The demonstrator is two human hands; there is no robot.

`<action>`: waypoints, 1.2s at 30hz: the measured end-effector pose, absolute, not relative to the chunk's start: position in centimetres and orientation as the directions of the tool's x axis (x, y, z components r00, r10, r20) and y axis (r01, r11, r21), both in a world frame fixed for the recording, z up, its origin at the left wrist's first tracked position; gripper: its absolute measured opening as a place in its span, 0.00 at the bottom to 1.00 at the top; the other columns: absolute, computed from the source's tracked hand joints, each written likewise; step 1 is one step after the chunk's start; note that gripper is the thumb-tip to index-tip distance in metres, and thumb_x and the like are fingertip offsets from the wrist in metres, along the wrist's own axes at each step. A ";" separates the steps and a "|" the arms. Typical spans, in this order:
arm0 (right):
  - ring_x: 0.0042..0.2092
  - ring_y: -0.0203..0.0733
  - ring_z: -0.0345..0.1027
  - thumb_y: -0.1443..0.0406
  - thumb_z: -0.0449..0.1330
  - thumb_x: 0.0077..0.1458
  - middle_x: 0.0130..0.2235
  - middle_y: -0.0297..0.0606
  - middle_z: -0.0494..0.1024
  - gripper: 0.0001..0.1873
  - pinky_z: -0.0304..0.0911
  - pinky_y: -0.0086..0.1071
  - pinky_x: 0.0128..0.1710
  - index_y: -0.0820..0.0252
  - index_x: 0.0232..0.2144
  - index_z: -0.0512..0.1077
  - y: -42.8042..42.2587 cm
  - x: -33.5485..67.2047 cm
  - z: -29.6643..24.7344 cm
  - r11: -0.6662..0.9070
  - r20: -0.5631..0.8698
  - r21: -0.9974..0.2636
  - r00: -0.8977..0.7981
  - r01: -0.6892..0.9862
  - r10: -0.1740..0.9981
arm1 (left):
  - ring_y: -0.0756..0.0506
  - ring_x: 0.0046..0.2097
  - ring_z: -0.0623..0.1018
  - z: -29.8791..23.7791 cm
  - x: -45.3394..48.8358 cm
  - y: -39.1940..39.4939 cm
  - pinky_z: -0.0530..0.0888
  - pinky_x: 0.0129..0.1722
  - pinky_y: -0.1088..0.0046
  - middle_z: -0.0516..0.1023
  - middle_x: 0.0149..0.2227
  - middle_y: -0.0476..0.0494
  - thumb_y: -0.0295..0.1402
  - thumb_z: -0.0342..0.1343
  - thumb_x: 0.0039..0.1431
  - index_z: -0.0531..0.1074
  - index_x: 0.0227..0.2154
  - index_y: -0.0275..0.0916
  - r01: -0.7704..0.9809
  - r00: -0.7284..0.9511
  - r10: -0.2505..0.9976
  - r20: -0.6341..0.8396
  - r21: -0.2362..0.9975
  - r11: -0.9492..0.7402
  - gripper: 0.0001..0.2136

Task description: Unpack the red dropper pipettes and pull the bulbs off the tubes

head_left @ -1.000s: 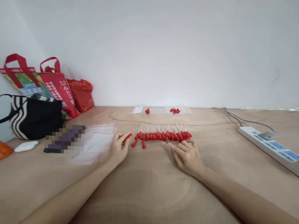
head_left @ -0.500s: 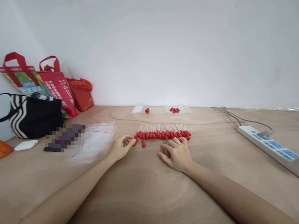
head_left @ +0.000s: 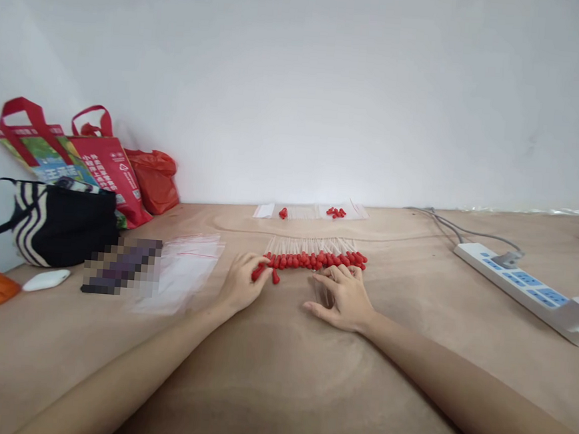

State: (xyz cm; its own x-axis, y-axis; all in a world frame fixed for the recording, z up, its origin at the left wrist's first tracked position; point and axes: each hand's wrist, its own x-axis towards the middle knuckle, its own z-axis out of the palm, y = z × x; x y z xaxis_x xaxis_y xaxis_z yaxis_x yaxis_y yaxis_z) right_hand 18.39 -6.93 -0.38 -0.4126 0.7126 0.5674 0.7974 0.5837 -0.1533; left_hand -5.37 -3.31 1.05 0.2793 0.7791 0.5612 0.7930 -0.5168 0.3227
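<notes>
A row of several droppers (head_left: 306, 260) lies in the middle of the wooden table, with red rubber bulbs toward me and thin clear tubes pointing away. At the row's left end, my left hand (head_left: 245, 282) pinches a loose red rubber bulb (head_left: 258, 272) between thumb and fingers. Another loose bulb (head_left: 275, 277) lies just right of that thumb. My right hand (head_left: 346, 298) rests low in front of the row's right part, its fingers curled over clear tubes (head_left: 321, 288) that are partly hidden under the palm.
Behind the row lie clear zip bags (head_left: 304, 212) with red bulbs and tubes. To the left are flat empty zip bags (head_left: 185, 269), a blurred-out dark object (head_left: 125, 267), a white case (head_left: 46, 280), a black bag (head_left: 68, 226) and red shopping bags (head_left: 107, 169). A power strip (head_left: 520, 278) lies right.
My left hand has moved slightly right and forward, and its fingers have closed on the loose bulb. The right hand stays nearly in place. The view has shifted a little.
</notes>
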 end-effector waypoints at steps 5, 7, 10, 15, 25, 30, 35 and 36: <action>0.35 0.37 0.60 0.55 0.54 0.51 0.31 0.35 0.71 0.15 0.46 0.36 0.38 0.56 0.35 0.72 -7.1 19.6 -0.7 0.539 0.678 -0.250 -0.252 0.805 0.691 | 0.42 0.41 0.69 1.8 -0.2 -1.3 0.65 0.42 0.63 0.71 0.37 0.42 0.35 0.53 0.51 0.70 0.34 0.39 0.767 0.461 0.656 0.597 0.104 -0.634 0.08; 0.34 0.37 0.60 0.57 0.54 0.52 0.30 0.35 0.72 0.12 0.46 0.35 0.38 0.56 0.33 0.73 -6.9 20.3 -0.8 0.529 0.706 -0.265 -0.211 0.806 0.676 | 0.41 0.41 0.68 1.8 1.2 -0.3 0.65 0.41 0.61 0.71 0.37 0.41 0.37 0.55 0.49 0.71 0.32 0.38 0.799 0.441 0.657 0.611 0.066 -0.598 0.09; 0.34 0.36 0.61 0.59 0.54 0.53 0.28 0.35 0.72 0.11 0.46 0.35 0.37 0.56 0.31 0.73 -6.6 20.8 -0.9 0.522 0.722 -0.294 -0.171 0.801 0.670 | 0.40 0.40 0.68 1.4 2.2 0.6 0.65 0.40 0.61 0.70 0.35 0.41 0.38 0.56 0.49 0.70 0.27 0.37 0.827 0.402 0.674 0.620 0.070 -0.558 0.09; 0.33 0.37 0.61 0.60 0.54 0.52 0.28 0.34 0.72 0.09 0.47 0.36 0.37 0.55 0.31 0.73 -6.4 20.7 -1.0 0.521 0.710 -0.320 -0.164 0.791 0.685 | 0.43 0.38 0.69 1.0 1.9 0.6 0.67 0.40 0.65 0.70 0.32 0.42 0.32 0.51 0.53 0.67 0.23 0.36 0.794 0.309 0.652 0.692 0.190 -0.577 0.06; 0.51 0.46 0.56 0.55 0.53 0.52 0.51 0.48 0.63 0.29 0.52 0.42 0.47 0.60 0.54 0.57 -6.6 20.6 -0.8 0.654 0.734 -0.063 -0.409 0.754 0.542 | 0.50 0.36 0.73 0.5 -1.9 -5.2 0.71 0.36 0.74 0.72 0.33 0.44 0.30 0.51 0.55 0.70 0.30 0.38 0.470 0.431 0.479 0.764 0.263 -0.842 0.03; 0.50 0.43 0.58 0.57 0.53 0.53 0.47 0.38 0.69 0.13 0.43 0.47 0.52 0.51 0.42 0.69 -6.8 19.8 -0.7 0.729 0.696 0.029 -0.537 0.684 0.477 | 0.51 0.34 0.74 0.0 -2.2 -6.0 0.72 0.34 0.76 0.72 0.32 0.45 0.28 0.53 0.54 0.70 0.29 0.38 0.404 0.436 0.440 0.785 0.266 -0.875 0.02; 0.45 0.39 0.61 0.63 0.52 0.54 0.39 0.34 0.74 0.08 0.43 0.44 0.52 0.54 0.31 0.71 -6.7 19.4 -0.9 0.736 0.733 -0.010 -0.496 0.677 0.466 | 0.50 0.37 0.74 -0.1 -1.7 -5.6 0.73 0.38 0.74 0.73 0.36 0.43 0.28 0.51 0.56 0.71 0.32 0.38 0.414 0.514 0.492 0.702 0.299 -0.860 0.05; 0.44 0.38 0.62 0.64 0.52 0.54 0.37 0.34 0.74 0.08 0.43 0.44 0.52 0.55 0.30 0.71 -6.8 19.3 -0.9 0.737 0.736 -0.012 -0.493 0.676 0.464 | 0.49 0.39 0.74 -0.1 -1.7 -5.5 0.72 0.40 0.72 0.73 0.38 0.42 0.29 0.50 0.56 0.71 0.35 0.38 0.417 0.544 0.498 0.675 0.298 -0.859 0.06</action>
State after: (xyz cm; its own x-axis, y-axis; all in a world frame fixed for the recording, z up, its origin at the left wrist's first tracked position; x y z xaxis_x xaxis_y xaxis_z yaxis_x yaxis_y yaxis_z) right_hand 19.30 -6.79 -0.89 -0.4935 0.4641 0.7356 0.6757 0.7370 -0.0117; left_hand -1.68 -5.46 -0.14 0.5436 0.4982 0.6755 0.4172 -0.8587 0.2976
